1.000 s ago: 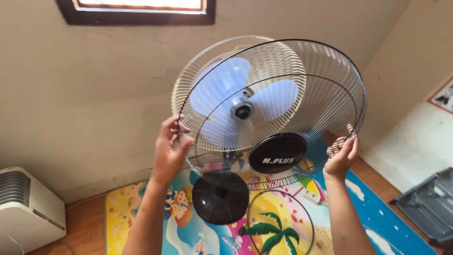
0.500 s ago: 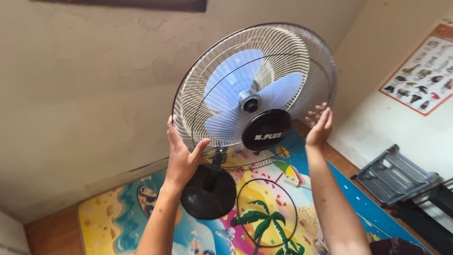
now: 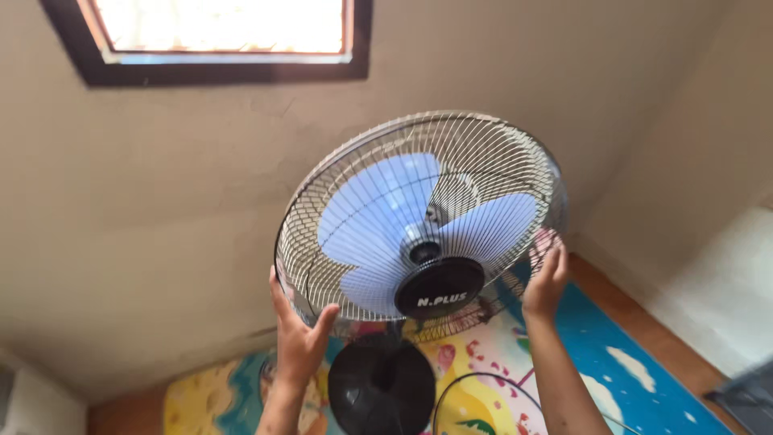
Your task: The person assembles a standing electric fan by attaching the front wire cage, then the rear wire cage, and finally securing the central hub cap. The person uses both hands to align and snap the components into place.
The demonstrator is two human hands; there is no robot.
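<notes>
While the pale wall (image 3: 161,201) and its dark-framed window (image 3: 225,40) fill most of the view, the fan (image 3: 419,225) stands in front of them, its head straight ahead of and above both hands. Its round face is tilted back and turned toward the camera, so the disc lies broadside between the two arms, with its axle pointing roughly back at the person. Below, a bright picture mat (image 3: 628,362) covers the floor, and the fan's black round base (image 3: 381,387) rests on it.

A wire front grille (image 3: 362,153) sits against the fan head, covering the pale blue blades (image 3: 378,217), with a black centre cap (image 3: 439,287) low on its face. Whether the rims are fully seated I cannot tell.

At the lower left edge, the left hand (image 3: 299,330) cups the rim, thumb spread in front and fingers behind the wires. On the lower right edge, the right hand (image 3: 546,282) presses with fingers extended, open rather than clenched. Both sit about equally near the rim, on opposite sides.
</notes>
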